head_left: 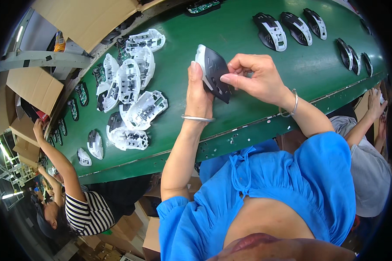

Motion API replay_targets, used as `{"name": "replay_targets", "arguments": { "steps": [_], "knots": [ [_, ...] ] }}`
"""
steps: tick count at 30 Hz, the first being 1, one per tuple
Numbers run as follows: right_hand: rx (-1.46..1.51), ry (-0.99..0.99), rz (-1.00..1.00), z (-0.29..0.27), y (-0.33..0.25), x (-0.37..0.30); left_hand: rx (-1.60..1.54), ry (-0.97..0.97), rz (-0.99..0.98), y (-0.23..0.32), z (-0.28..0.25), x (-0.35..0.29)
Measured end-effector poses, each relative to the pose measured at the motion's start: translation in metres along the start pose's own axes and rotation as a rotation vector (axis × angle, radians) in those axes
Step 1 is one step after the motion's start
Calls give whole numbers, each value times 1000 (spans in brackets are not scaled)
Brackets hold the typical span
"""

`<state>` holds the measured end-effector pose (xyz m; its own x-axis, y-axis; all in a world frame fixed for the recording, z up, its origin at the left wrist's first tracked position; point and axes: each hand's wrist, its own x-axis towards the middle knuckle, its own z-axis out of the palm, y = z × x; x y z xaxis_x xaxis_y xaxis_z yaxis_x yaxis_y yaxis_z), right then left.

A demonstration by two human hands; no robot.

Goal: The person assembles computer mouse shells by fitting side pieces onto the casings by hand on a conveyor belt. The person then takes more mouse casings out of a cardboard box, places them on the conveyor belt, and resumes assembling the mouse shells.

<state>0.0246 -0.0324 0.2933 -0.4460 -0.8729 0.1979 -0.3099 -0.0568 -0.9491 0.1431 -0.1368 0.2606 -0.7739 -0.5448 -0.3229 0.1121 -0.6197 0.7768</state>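
Observation:
A black and white computer mouse shell is held up over the green bench, tilted, with its dark patterned side showing. My left hand is closed around its left and lower part, the thumb lying along the white edge. From the right, my right hand reaches in with thumb and forefinger pinched at the dark side of the shell, the other fingers curled. Any small part between those fingertips is hidden. Left of my hands lies a pile of white mouse shells with dark parts inside.
Several black and white mouse shells stand in rows at the right on the green bench. Green circuit boards lie along the far left edge beside cardboard boxes. A co-worker in a striped shirt reaches in at left; another in grey sits right.

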Motion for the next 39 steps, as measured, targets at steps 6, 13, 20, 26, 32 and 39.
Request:
{"name": "replay_targets", "arguments": {
  "steps": [6, 13, 20, 26, 32, 39],
  "knots": [
    [-154, -85, 88, -8, -2, 4, 113, -18, 67, -7, -6, -4],
    [-251, -35, -91, -5, -1, 0, 606, -27, 365, -7, -3, -12],
    [276, -241, 368, -13, -5, 5, 395, -88, 233, 1, -7, -18],
    [601, -221, 380, -25, -11, 9, 501, -62, 360, 2, -12, -14],
    [466, -183, 348, -19, -14, 7, 929, -121, 648, 2, -15, -14],
    [482, -230, 416, -24, -4, 6, 806, -243, 466, 1, -12, -22]
  ]
}}
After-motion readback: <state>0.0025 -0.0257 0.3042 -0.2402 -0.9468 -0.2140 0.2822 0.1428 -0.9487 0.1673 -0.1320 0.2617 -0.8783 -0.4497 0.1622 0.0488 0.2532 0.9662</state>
